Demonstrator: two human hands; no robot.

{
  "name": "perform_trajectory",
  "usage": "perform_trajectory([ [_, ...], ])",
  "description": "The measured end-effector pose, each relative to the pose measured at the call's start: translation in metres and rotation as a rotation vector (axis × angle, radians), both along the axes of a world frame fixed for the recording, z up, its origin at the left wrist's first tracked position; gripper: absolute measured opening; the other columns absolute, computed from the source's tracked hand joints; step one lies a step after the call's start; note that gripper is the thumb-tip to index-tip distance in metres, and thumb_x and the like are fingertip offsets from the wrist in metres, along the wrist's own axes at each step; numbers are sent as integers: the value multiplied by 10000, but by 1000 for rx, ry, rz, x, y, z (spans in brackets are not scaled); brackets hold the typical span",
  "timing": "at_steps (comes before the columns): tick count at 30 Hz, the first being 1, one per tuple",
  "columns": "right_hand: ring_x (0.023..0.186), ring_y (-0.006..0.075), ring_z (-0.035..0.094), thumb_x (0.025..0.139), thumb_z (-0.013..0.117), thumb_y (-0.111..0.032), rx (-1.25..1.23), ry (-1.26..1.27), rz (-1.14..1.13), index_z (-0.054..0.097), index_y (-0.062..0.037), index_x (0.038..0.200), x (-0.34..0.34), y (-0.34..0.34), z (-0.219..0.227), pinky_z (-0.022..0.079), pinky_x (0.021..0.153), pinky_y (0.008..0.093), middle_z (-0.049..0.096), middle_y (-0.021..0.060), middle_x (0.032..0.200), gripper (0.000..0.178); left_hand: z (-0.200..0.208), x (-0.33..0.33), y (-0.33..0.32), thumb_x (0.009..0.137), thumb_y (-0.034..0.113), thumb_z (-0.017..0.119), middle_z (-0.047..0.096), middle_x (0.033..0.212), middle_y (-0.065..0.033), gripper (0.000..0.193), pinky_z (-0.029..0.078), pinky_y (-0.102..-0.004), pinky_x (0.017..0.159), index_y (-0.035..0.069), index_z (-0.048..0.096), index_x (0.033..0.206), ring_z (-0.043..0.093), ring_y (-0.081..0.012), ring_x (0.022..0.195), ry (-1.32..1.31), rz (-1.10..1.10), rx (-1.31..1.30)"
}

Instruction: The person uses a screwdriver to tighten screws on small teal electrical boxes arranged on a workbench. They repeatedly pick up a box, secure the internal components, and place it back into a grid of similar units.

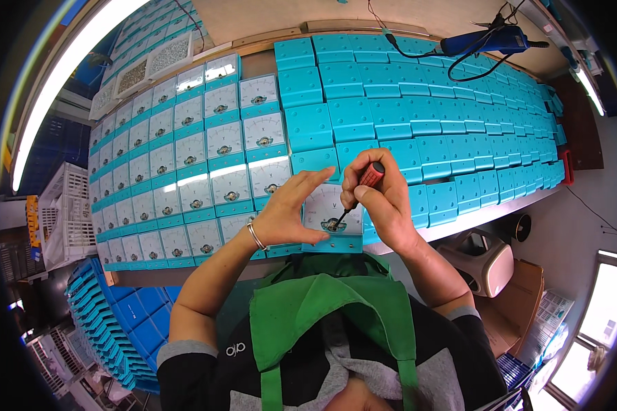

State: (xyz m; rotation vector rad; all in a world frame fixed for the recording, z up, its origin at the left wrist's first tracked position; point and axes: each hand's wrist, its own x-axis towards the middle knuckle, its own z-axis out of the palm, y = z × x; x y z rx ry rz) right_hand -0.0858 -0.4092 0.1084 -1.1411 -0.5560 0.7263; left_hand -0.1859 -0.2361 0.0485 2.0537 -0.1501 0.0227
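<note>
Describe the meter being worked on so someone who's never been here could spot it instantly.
Start at the long bench packed with meters and turquoise cases. At its near edge, find the person's left hand and right hand; the white-faced meter lies between them. It alone has the tip of a red-and-black screwdriver over the lower part of its face.

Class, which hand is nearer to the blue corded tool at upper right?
Right. The right hand, holding a screwdriver, is below and left of the blue corded tool; the left hand, at the meter's left side, is farther left.
</note>
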Motion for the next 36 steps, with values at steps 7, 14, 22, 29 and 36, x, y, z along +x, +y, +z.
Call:
perform_trajectory([
  [7,717,117,453,777,395,85,49,-14,162,383,-23,1006,8,-7,-2,418,647,273,464,67,871,253,-2,0,0,556,351,817,518,1255,-149,980,387,-405,984,79,383,1392,511,-319,1147,18,14,-5],
  [14,679,134,428,715,383,121,220,158,234,382,-43,979,15,-5,-14,393,621,285,468,76,838,310,-1,2,-4,547,331,814,528,1200,-128,982,412,-395,933,96,376,1394,508,-309,1093,12,-38,-16],
  [22,773,154,541,824,505,46,47,-153,272,442,-20,1021,20,-14,-7,469,697,321,529,77,867,217,-5,2,-5,537,350,815,534,1211,-130,1020,428,-397,925,104,353,1412,521,-312,1084,12,-45,-25],
  [29,697,125,619,795,730,-87,-325,-614,50,526,4,1040,17,-12,10,512,638,269,624,65,786,331,-6,4,-6,538,362,830,540,1215,-134,1047,441,-396,926,125,335,1430,543,-308,1094,22,6,-60],
  [36,667,103,612,791,740,-89,-245,-355,-30,533,0,1037,19,-9,4,500,598,258,620,78,765,334,-1,4,-5,542,281,848,501,1248,-101,1068,464,-388,901,121,315,1454,498,-242,1162,200,82,-107],
])
